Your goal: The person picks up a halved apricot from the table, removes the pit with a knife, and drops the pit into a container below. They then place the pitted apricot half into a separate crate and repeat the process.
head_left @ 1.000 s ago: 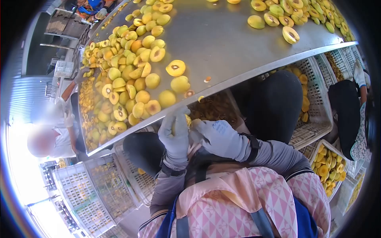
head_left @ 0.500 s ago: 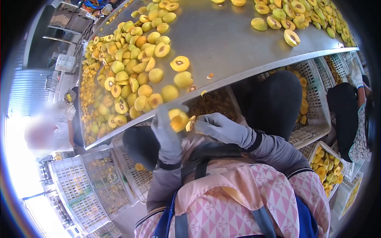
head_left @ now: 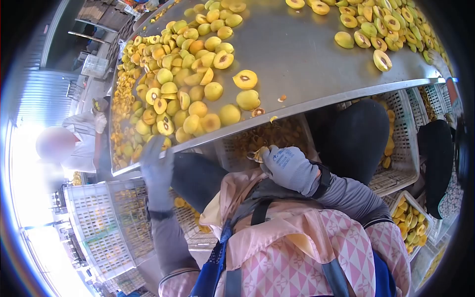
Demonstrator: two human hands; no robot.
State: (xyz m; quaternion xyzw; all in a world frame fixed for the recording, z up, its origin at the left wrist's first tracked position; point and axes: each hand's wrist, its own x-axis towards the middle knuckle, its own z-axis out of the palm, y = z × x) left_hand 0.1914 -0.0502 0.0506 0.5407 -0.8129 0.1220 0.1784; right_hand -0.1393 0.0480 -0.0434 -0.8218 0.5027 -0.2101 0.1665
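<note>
My right hand (head_left: 292, 169), in a grey knit glove, is closed over my lap. Between its fingertips is a small looped metal-looking tool (head_left: 257, 154), probably a pitting knife; its handle is hidden in the fist. My left hand (head_left: 157, 171), gloved too, is raised at the table's front left edge, beside the heap of yellow peach halves (head_left: 168, 88). Motion smears its fingers, and I cannot see anything in them. One cut peach half (head_left: 245, 79) lies face up apart from the heap, and a rounded one (head_left: 229, 114) sits near the edge.
The steel table (head_left: 292, 54) has a raised rim. Another peach heap (head_left: 381, 24) is at the far right, with a co-worker's gloved hand (head_left: 438, 62) beside it. Below my lap stands a crate of scraps (head_left: 269, 136); white crates (head_left: 96, 218) flank me. Another person (head_left: 81, 133) is at the left.
My left hand has moved left, away from my right hand, to the table edge; the peach half it held is no longer seen in it. My right hand has turned and still holds the small tool.
</note>
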